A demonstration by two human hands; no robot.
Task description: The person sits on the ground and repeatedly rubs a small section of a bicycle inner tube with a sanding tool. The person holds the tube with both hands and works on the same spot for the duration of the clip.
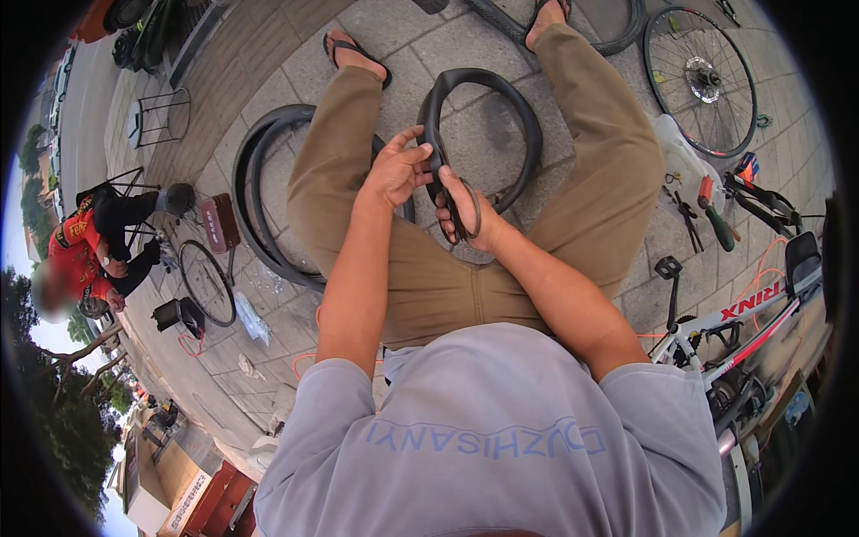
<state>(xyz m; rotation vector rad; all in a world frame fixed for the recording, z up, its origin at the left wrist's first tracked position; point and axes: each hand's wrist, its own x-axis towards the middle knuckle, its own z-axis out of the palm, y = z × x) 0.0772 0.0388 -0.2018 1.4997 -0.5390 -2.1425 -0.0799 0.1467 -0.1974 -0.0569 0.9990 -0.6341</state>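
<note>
Between my knees a black bicycle inner tube [530,125] hangs in a wide loop over the paving. My left hand [400,172] grips its near left side, thumb and fingers closed on the rubber. Just to the right and a little nearer, my right hand [472,213] is closed around the same stretch of tube. A thin dark loop bulges out around the right hand's fingers; whether it is part of the tube I cannot tell. The palm side of the right hand is partly hidden.
Black tires [255,192] lie left of my leg. A spoked wheel [701,82] lies at the far right, near a screwdriver [718,228] and pliers [684,217]. A white bicycle frame [743,313] stands at right. A person in red [79,234] sits at left beside a small wheel [208,282].
</note>
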